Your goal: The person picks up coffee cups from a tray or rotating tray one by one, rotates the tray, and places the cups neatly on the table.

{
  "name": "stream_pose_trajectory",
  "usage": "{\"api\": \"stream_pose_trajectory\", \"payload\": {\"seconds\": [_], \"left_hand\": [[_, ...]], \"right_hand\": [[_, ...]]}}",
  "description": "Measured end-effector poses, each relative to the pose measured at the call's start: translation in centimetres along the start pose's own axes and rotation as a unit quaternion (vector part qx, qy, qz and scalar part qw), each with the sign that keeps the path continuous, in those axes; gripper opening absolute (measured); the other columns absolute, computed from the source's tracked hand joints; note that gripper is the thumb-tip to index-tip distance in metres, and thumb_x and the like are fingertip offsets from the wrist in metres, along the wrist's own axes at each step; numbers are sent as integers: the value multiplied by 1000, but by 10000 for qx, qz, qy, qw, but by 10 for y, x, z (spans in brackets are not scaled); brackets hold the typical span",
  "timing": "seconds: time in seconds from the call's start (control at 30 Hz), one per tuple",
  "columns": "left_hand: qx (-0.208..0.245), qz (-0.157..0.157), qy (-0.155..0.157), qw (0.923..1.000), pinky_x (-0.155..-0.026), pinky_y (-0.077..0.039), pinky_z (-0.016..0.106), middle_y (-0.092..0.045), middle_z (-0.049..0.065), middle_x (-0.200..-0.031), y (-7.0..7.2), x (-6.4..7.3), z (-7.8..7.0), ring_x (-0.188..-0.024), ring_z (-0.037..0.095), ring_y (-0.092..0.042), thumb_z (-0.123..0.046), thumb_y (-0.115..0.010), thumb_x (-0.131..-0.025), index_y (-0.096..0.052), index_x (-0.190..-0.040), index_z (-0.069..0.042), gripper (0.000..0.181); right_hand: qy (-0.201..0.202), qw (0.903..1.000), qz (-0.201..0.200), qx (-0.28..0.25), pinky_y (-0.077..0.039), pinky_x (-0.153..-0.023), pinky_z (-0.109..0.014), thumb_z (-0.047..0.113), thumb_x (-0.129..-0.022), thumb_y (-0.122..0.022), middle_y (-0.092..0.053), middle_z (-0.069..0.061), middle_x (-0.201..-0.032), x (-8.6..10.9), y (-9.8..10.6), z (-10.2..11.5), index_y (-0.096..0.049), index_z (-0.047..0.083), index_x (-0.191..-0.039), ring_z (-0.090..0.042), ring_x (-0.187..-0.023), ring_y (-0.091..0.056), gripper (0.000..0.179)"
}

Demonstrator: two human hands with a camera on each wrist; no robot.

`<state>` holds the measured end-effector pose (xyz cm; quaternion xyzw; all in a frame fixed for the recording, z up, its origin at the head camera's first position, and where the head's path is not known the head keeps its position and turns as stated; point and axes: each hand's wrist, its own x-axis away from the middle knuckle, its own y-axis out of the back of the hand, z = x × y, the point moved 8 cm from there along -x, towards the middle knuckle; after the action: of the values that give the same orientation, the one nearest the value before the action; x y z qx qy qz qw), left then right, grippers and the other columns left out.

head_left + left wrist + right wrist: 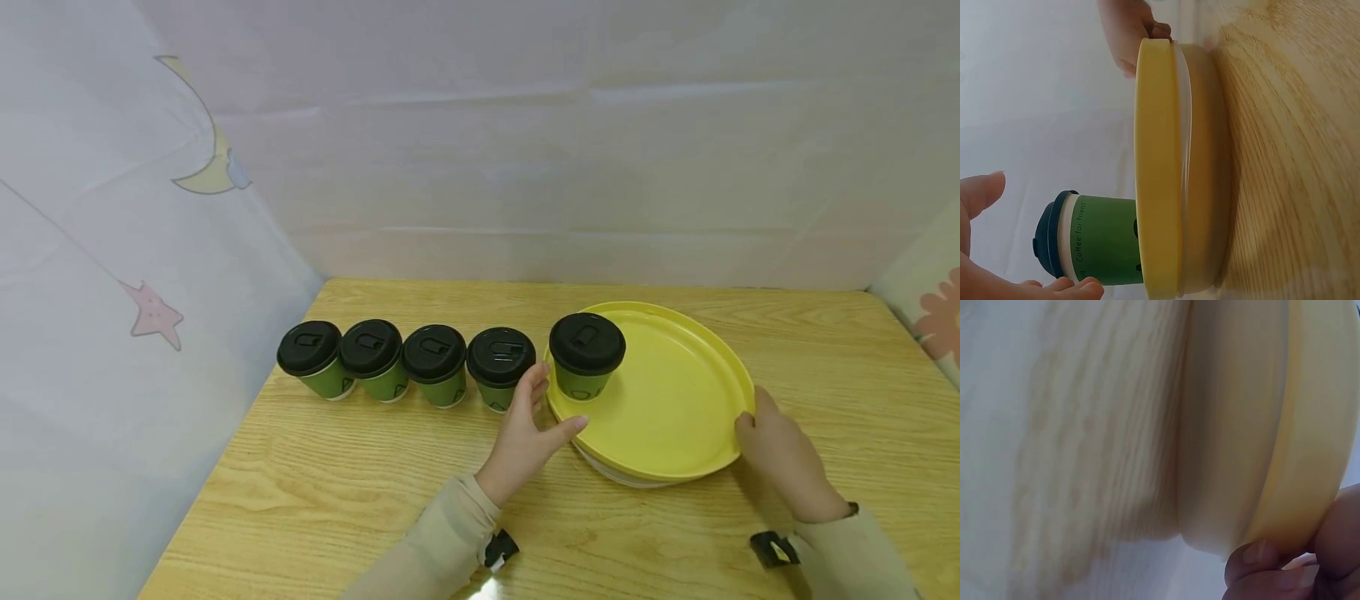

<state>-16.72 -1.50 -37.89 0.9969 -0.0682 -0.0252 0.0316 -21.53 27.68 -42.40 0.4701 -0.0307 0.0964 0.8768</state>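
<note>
A round yellow tray (675, 400) sits on a pale base (1207, 169). Near the tray's left edge stands a green paper coffee cup (1107, 240) with a black lid (587, 342). My left hand (528, 442) is beside that cup, thumb and fingers spread apart; in the left wrist view its fingertips come near the cup's side. My right hand (783, 454) grips the tray's right rim, with curled fingers (1260, 565) under the edge.
Left of the tray, several more lidded green cups (435, 367) stand in a row on the wooden table (330, 492). The row's rightmost cup (501, 367) is close to my left fingers. A pale curtain (525, 167) hangs behind the table.
</note>
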Motion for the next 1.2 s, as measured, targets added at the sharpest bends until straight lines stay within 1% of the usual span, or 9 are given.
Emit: {"api": "stream_pose_trajectory", "payload": {"seconds": [0.13,0.2,0.3,0.5,0.63,0.8,0.97,1.03,1.2], "left_hand": [[-27,51,36,10000,-116,-23,41,-23,15,-156,-2,-1,1,-143,29,-25,-16,-69,-92,-16,-153,-1,82],[-24,65,63,10000,-116,-23,41,-22,16,-157,-3,-1,2,-143,29,-24,-17,-69,-92,-14,-154,-1,84],[-39,61,126,9999,-116,-22,41,-20,16,-157,-4,-2,3,-143,29,-24,-18,-69,-92,-13,-154,-1,86],[-55,47,184,9998,-116,-22,41,-18,14,-158,-5,-3,6,-144,28,-21,-20,-69,-92,-9,-155,-3,89],[-111,61,245,9996,-117,-20,43,-16,14,-159,-6,-6,8,-145,28,-17,-22,-70,-91,-6,-155,-3,92],[-528,-33,245,9983,-117,-18,47,-14,14,-159,-8,-15,12,-146,28,-15,-22,-71,-90,-7,-155,-3,94],[-919,-58,330,9952,-116,-17,50,-10,15,-160,-12,-22,18,-146,29,-12,-22,-72,-89,-4,-155,-3,97],[-1020,-23,298,9943,-117,-16,50,-9,16,-160,-15,-25,20,-146,30,-12,-22,-73,-89,-3,-155,-3,98],[-1191,-85,155,9927,-116,-18,49,-13,16,-159,-16,-35,25,-146,30,-14,-22,-75,-87,-3,-155,-4,100]], "right_hand": [[92,9999,10,50,-32,-41,-27,12,-100,-17,-39,-5,-60,-3,0,-3,-5,-26,-140,-17,-47,-35,56],[89,9999,33,71,-32,-41,-27,12,-100,-17,-39,-5,-59,-5,1,-4,-3,-25,-141,-16,-46,-35,57],[68,9999,55,108,-32,-40,-26,12,-100,-18,-39,-5,-58,-6,2,-5,-2,-25,-141,-16,-46,-35,57],[57,9998,53,155,-33,-42,-27,12,-101,-19,-40,-6,-60,-9,4,-5,-3,-26,-140,-17,-47,-36,56],[83,9998,42,180,-33,-42,-28,12,-102,-19,-41,-6,-61,-12,5,-5,-4,-25,-141,-18,-47,-36,56],[110,9998,38,173,-33,-41,-27,13,-102,-19,-41,-5,-58,-13,6,-4,-5,-24,-142,-17,-45,-36,56],[106,9997,53,198,-33,-39,-26,13,-101,-19,-40,-4,-54,-14,5,-4,-5,-25,-141,-15,-43,-35,57],[105,9998,47,187,-33,-40,-27,13,-101,-19,-40,-4,-54,-14,5,-5,-5,-25,-141,-15,-43,-34,57],[124,9998,29,181,-33,-40,-27,13,-101,-19,-40,-4,-54,-14,5,-4,-5,-24,-142,-16,-43,-35,57]]}}
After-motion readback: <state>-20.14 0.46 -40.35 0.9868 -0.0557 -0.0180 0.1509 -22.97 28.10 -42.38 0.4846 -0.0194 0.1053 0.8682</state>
